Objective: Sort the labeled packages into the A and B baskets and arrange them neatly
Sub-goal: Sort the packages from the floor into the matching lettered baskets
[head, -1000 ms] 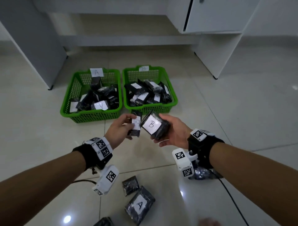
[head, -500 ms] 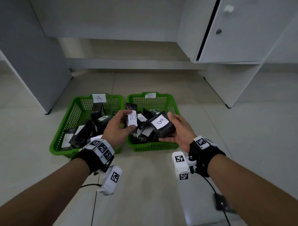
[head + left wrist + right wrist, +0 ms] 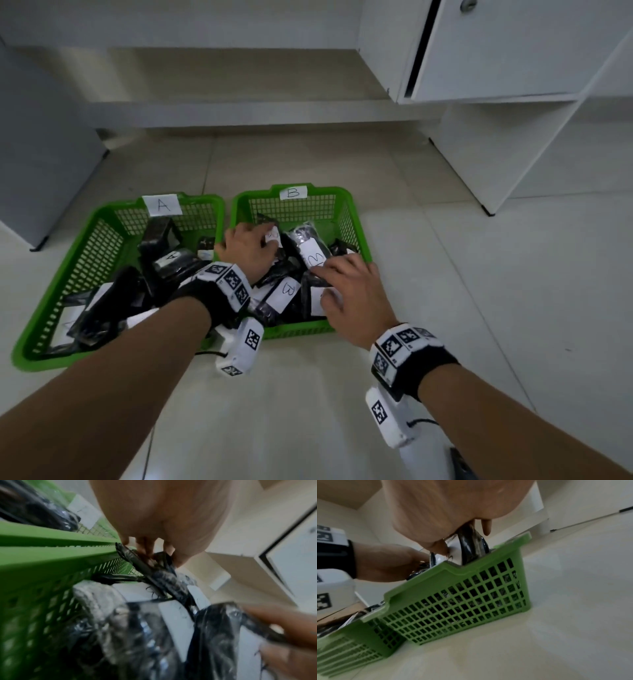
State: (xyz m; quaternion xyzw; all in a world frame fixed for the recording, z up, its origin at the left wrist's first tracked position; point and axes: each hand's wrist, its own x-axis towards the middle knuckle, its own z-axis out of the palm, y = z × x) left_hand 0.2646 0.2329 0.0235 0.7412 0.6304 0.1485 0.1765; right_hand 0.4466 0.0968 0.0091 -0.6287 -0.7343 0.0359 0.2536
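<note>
Two green baskets stand side by side on the floor, basket A [image 3: 102,216] on the left and basket B [image 3: 354,222] on the right, both holding several black packages with white labels. My left hand [image 3: 270,240] is inside basket B at its far left and pinches a small B-labelled package [image 3: 275,234], seen as a thin black packet [image 3: 137,561] in the left wrist view. My right hand [image 3: 320,274] is palm down over basket B, fingers and thumb on the near end of a larger B-labelled package [image 3: 308,246], which rises above the basket's rim [image 3: 471,545].
A white cabinet [image 3: 513,51] with a side panel [image 3: 479,154] stands at the back right. A grey panel [image 3: 41,171] stands at the left. A low white shelf [image 3: 239,113] runs behind the baskets. Pale tiled floor [image 3: 479,274] lies to the right.
Both hands have moved forward from above the floor into basket B, each with its B package. The right hand has turned palm down and lowered its package onto the pile.
</note>
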